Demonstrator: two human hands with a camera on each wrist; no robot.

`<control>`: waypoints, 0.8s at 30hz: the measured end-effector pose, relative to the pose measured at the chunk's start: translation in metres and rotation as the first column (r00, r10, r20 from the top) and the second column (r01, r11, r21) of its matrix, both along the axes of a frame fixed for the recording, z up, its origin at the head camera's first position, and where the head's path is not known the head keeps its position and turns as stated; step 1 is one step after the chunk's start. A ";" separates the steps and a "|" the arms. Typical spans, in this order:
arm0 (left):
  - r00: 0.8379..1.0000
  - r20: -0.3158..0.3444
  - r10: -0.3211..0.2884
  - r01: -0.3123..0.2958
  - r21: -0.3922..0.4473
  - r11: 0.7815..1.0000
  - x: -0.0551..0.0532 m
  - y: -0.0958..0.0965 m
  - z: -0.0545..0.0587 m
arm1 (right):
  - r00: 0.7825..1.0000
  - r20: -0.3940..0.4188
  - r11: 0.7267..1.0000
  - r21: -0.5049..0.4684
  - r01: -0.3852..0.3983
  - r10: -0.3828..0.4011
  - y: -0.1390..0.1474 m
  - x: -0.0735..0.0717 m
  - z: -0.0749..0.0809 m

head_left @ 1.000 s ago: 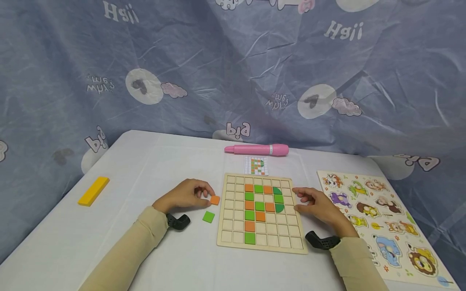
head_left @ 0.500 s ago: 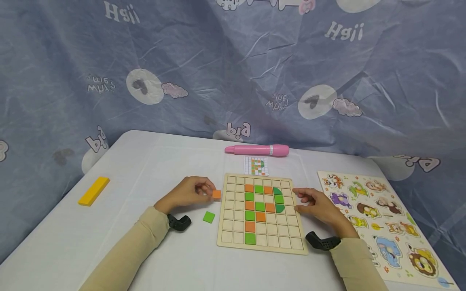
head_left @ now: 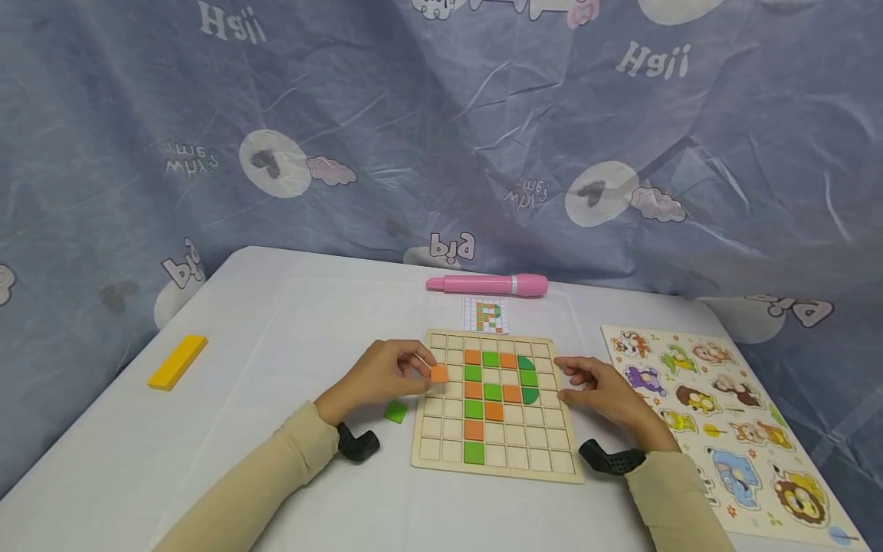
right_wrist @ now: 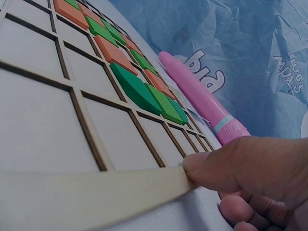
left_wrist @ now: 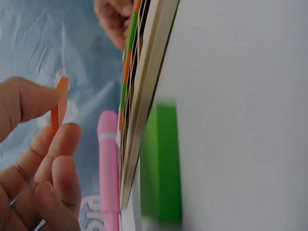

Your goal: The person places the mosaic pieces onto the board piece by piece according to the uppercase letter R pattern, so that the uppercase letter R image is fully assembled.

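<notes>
In the head view my left hand (head_left: 386, 376) pinches an orange square tile (head_left: 439, 373) between thumb and fingers, over the left edge of a wooden grid board (head_left: 451, 450). The left wrist view shows this tile (left_wrist: 61, 106) edge-on, held above the board's surface. Orange and green tiles (head_left: 474, 409) fill some squares of the grid, with two rounded dark green pieces at the right. A loose green square tile (head_left: 395, 412) lies beside the board, near my left wrist. My right hand (head_left: 603, 387) touches the board's right edge; its thumb (right_wrist: 211, 168) rests on the rim.
Behind the board lies a small pattern card (head_left: 486, 314), and beyond it a pink marker-shaped pen (head_left: 486, 284). A yellow block (head_left: 178, 363) is at the far left. An animal puzzle board (head_left: 690, 452) lies to the right, partly behind my right forearm. A patterned curtain (head_left: 414, 153) hangs behind the table.
The left hand has lifted the orange tile off the table and carried it right, over the board's left edge. The right hand has stayed at the board's edge.
</notes>
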State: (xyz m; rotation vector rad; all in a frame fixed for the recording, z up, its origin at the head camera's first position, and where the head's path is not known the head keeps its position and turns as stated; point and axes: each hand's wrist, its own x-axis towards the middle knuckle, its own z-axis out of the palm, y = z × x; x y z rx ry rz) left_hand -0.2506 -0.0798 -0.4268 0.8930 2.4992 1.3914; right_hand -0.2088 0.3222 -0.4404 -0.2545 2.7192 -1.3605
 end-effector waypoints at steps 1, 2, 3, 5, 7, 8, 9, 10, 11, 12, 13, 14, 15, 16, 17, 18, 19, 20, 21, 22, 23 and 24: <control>1.000 -0.006 -0.002 0.002 -0.001 1.000 0.003 0.004 0.001 | 1.000 0.001 1.000 0.002 0.000 0.000 0.000 0.000 0.000; 1.000 -0.011 -0.001 0.001 -0.004 1.000 0.006 0.008 0.002 | 1.000 0.002 1.000 0.001 0.002 -0.002 0.000 0.000 0.000; 1.000 -0.020 0.000 -0.001 -0.007 1.000 0.009 0.011 0.003 | 1.000 0.002 1.000 0.004 0.002 -0.002 0.000 0.000 0.000; 0.999 -0.040 0.002 -0.002 -0.012 1.000 0.015 0.018 0.004 | 1.000 0.002 1.000 0.001 0.003 -0.003 0.000 0.000 0.000; 0.999 -0.052 0.002 -0.003 -0.019 1.000 0.021 0.026 0.004 | 1.000 0.002 1.000 -0.001 0.001 -0.001 0.000 0.000 0.000; 0.998 -0.057 0.000 -0.001 -0.024 1.000 0.023 0.030 0.004 | 1.000 0.003 1.000 -0.003 0.002 -0.002 0.000 0.000 0.000; 0.998 -0.058 -0.002 0.000 -0.031 1.000 0.026 0.034 0.004 | 1.000 0.003 1.000 -0.002 0.001 -0.001 0.000 0.000 0.000; 0.998 -0.063 -0.005 0.002 -0.040 0.999 0.028 0.039 0.004 | 1.000 0.005 1.000 -0.004 0.001 -0.001 0.000 0.000 0.000; 0.998 -0.065 -0.007 0.004 -0.048 0.999 0.031 0.043 0.004 | 1.000 0.006 1.000 -0.004 0.000 0.000 0.000 0.000 0.000; 0.998 -0.066 -0.007 0.003 -0.060 0.998 0.033 0.048 0.004 | 1.000 0.005 1.000 -0.003 0.000 0.000 0.001 0.000 0.000; 0.998 -0.066 -0.007 0.002 -0.070 0.998 0.035 0.052 0.003 | 1.000 0.003 1.000 -0.002 -0.002 0.002 0.001 0.000 0.001; 0.998 -0.069 -0.008 0.003 -0.079 0.997 0.038 0.056 0.004 | 1.000 0.002 1.000 -0.002 -0.003 0.004 0.001 0.000 0.001; 0.997 -0.071 -0.009 0.003 -0.086 0.996 0.039 0.060 0.003 | 1.000 -0.002 1.000 0.000 -0.006 0.006 0.001 0.000 0.001; 0.997 -0.073 -0.012 0.005 -0.091 0.996 0.041 0.064 0.003 | 1.000 -0.004 1.000 0.002 -0.007 0.007 0.001 0.000 0.001; 0.997 -0.072 -0.015 0.008 -0.092 0.996 0.043 0.067 0.003 | 1.000 -0.005 1.000 0.001 -0.006 0.006 0.001 0.000 0.001; 0.997 -0.075 -0.017 0.010 -0.099 0.995 0.045 0.070 0.003 | 1.000 -0.006 1.000 0.001 -0.005 0.005 0.001 0.000 0.001; 0.997 -0.080 -0.022 0.013 -0.103 0.995 0.046 0.073 0.004 | 1.000 -0.008 1.000 0.001 -0.007 0.007 0.001 0.000 0.000; 0.996 -0.087 -0.025 0.016 -0.108 0.994 0.047 0.076 0.003 | 1.000 -0.010 1.000 0.005 -0.009 0.009 0.001 0.000 0.000; 0.996 -0.089 -0.026 0.015 -0.115 0.993 0.048 0.079 0.003 | 1.000 -0.010 1.000 0.005 -0.010 0.010 0.001 0.000 0.000; 0.996 -0.089 -0.024 0.013 -0.124 0.992 0.049 0.081 0.003 | 1.000 -0.006 1.000 0.003 -0.007 0.007 0.001 0.000 0.000; 0.996 -0.091 -0.022 0.010 -0.134 0.991 0.050 0.084 0.003 | 1.000 -0.001 1.000 0.001 -0.002 0.002 0.001 0.000 0.001; 0.996 -0.092 -0.019 0.005 -0.145 0.989 0.051 0.086 0.003 | 1.000 -0.001 1.000 -0.001 -0.003 0.003 0.001 0.001 0.001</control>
